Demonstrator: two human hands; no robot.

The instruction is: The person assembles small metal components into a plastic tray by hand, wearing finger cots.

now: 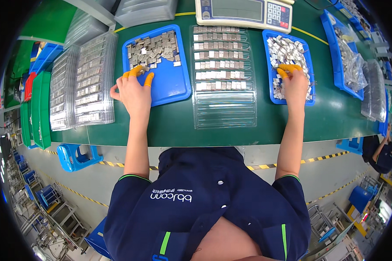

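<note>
My left hand (135, 92), with yellow finger cots on several fingers, reaches over the left blue tray (172, 87). Its thumb and fingers are apart, and the fingertips rest at the near edge of a pile of small flat metal pieces (154, 45). In the right blue tray (278, 101), my right hand (295, 82) pinches thumb and finger together among small white pieces with thin leads (287, 45); what it grips is hidden. Between the trays lies a clear plastic blister tray (224, 108), its far rows filled with small pieces.
A weighing scale (239, 11) stands at the back. Filled clear trays (89, 82) are stacked on the left, beside green bins (41, 108). On the right, a blue bin (335, 52) holds bagged parts. The green table's front edge (213, 145) runs before me.
</note>
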